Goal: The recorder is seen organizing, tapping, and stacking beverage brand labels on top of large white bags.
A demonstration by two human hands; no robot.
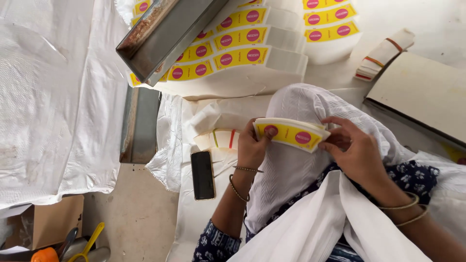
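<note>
Stack of curved yellow paper blanks point(291, 134) with pink round marks is lying between the two hands, its long axis running left to right and dipping slightly toward the right hand. The left hand point(251, 145) is closing on the stack's left end, thumb pressing the front face and the other fingers wrapping behind. The right hand point(357, 153) is pinching the right end, fingertips point(326, 144) touching its lower corner and one finger arching over the top edge. Both hands are equally near, since each is holding one end above a white cloth point(291, 170) draped over the lap.

Just left of the left fingers a smaller pile of white blanks point(218, 139) is resting, and below it a dark phone point(203, 174) is lying on white sheeting. Beyond the fingers, rows of yellow blanks point(238, 46) are fanning out on the floor, with no box or tray holding them. A metal channel point(165, 36) is leaning over those rows; I cannot tell whether anything is in it. Far right of the right fingers a banded bundle of white blanks point(383, 53) is sitting beside a flat board point(422, 92)
</note>
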